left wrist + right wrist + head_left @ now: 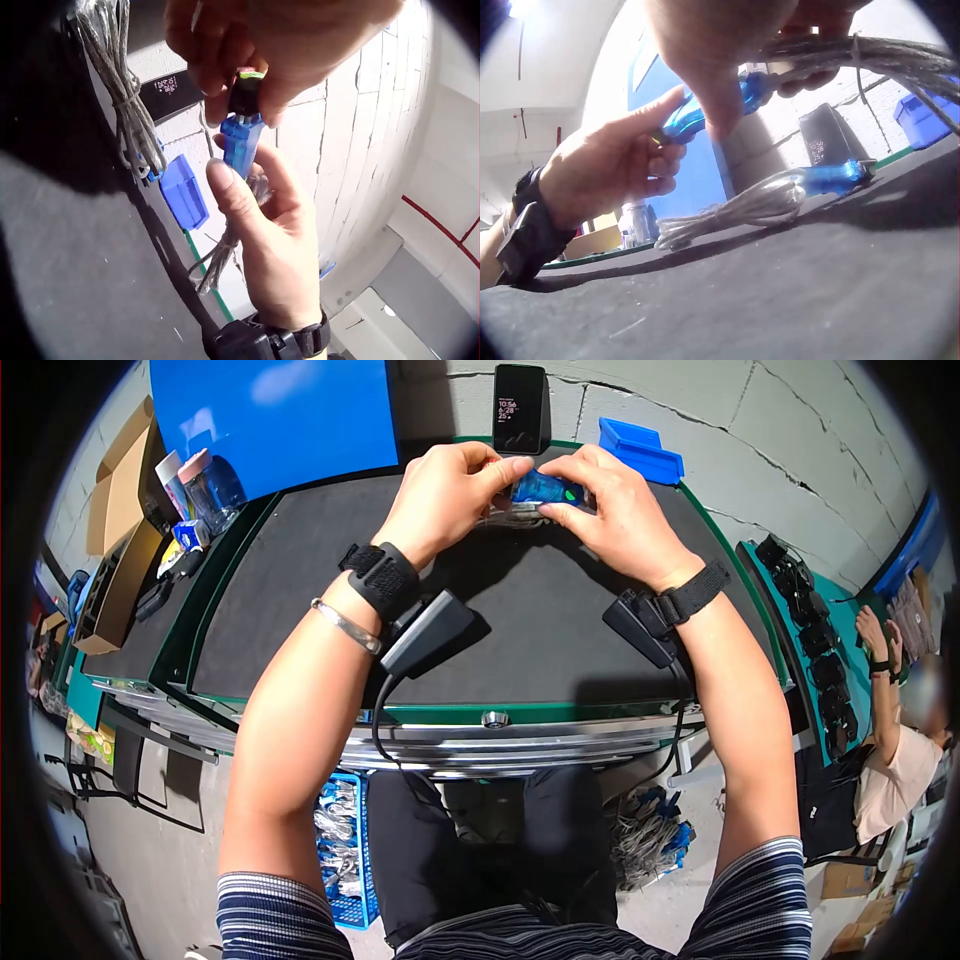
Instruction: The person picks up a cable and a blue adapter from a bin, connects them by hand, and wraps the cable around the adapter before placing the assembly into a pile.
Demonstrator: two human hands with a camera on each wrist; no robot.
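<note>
My right hand [625, 508] grips the translucent blue connector [240, 146] of a bundled grey cable, thumb along one side. The cable bundle [217, 262] hangs behind that hand, tied in a loop. In my left hand [440, 498], thumb and fingers pinch a small black piece [244, 97] with a green and red end. The connector's metal plug [244, 118] points at this piece and meets it. A second tied cable [735, 202] with a blue connector [832, 178] lies on the dark mat under my hands.
A phone [519, 408] leans on the wall behind the mat [480, 650], near a small blue bin [640, 452]. Bottles [205, 485] and a cardboard box [120, 560] stand left. On the floor are a blue basket [362, 860] and a cable pile [650, 840]. Another person [890, 760] is at right.
</note>
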